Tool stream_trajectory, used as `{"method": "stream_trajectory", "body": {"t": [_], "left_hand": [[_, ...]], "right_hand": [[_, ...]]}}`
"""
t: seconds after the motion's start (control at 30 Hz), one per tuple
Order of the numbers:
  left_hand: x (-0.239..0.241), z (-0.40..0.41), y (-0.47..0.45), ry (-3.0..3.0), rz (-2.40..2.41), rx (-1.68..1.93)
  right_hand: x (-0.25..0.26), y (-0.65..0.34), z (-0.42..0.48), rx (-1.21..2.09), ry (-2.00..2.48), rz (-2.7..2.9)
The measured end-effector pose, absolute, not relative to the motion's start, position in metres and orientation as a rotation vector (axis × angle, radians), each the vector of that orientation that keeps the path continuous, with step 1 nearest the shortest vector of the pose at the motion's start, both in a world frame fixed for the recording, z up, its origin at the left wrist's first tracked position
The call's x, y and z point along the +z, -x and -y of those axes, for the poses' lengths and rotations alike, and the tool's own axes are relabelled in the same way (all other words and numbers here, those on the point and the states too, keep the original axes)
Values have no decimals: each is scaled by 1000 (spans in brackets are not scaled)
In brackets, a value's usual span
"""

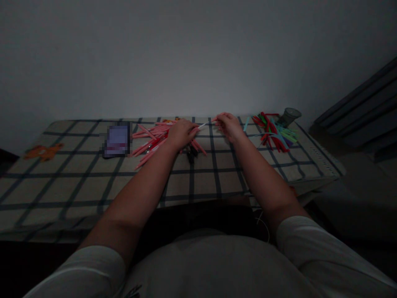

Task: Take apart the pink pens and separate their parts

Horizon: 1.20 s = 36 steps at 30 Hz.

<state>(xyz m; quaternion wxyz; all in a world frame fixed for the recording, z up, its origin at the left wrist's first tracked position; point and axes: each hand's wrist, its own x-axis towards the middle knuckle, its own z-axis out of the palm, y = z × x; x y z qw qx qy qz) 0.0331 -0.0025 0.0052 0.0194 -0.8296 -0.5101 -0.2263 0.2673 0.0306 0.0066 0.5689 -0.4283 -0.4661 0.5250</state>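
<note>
My left hand (182, 134) rests over a pile of pink pen-like sticks (151, 134). Between its thumb and fingers is a slim pink stick (194, 130), from which a white length points right. Across a small gap, my right hand (228, 124) is raised above the cloth, its thumb and fingertips pinching a small pink tube-like piece (215, 119). Dim light hides whether the white length reaches that piece. Below my left hand lies a dark object (191, 154), too dark to name, with a few pink sticks beside it.
A checked cloth (201, 182) covers the table against the wall. At left are a blurred phone (117, 140) and a flat orange figure (44, 152). Several red, green and blue strips (273, 134) lie at right, by a clear cup (289, 117).
</note>
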Motion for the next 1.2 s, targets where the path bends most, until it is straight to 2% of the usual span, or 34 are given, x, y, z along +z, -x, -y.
{"method": "stream_trajectory", "body": {"t": [1.2], "left_hand": [[5,2,-33,2576,1591,-702]], "right_hand": [[9,-263,-25,1331,956,1080]]}}
